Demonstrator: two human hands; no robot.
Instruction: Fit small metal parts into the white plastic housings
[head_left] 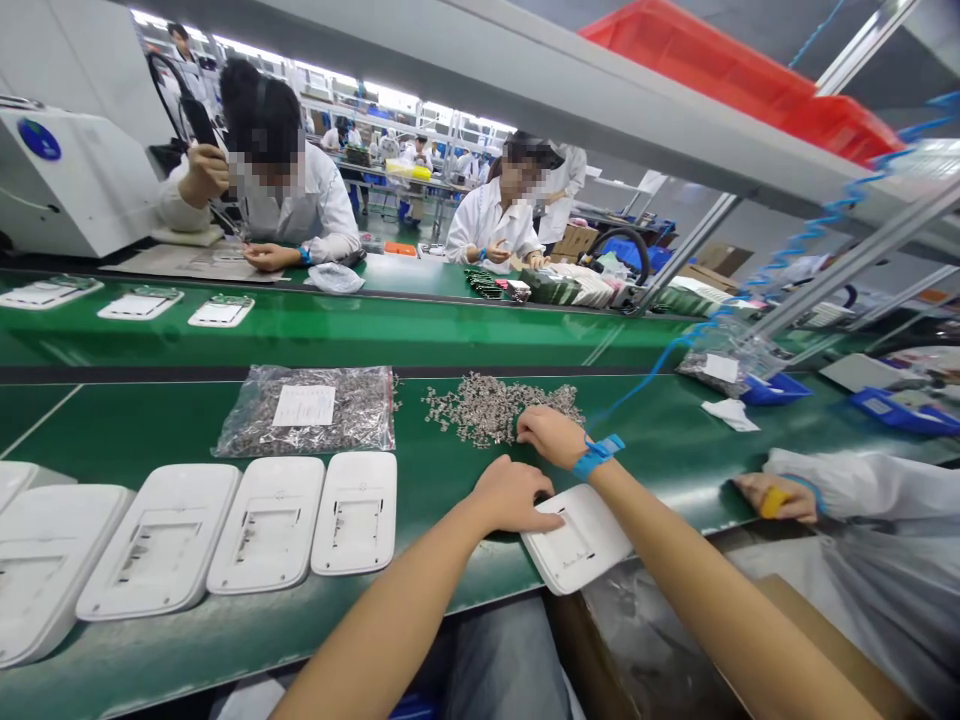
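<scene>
My left hand [514,497] grips a white plastic housing [581,550] at its upper left edge, thumb across the top face. The housing lies tilted at the bench's front edge, with a rectangular recess facing up. My right hand [551,434] is at the near right side of a loose pile of small metal parts [484,405]. Its fingers are curled together; whatever they pinch is hidden. A blue wrist strap [598,455] circles my right wrist, with a blue cord rising from it.
Several similar white housings [354,515] line the bench to the left. Behind them lies a clear bag of metal parts [307,410] with a white label. A co-worker's hand [780,497] rests at right, near blue trays [776,388]. Other people sit beyond the green conveyor [420,325].
</scene>
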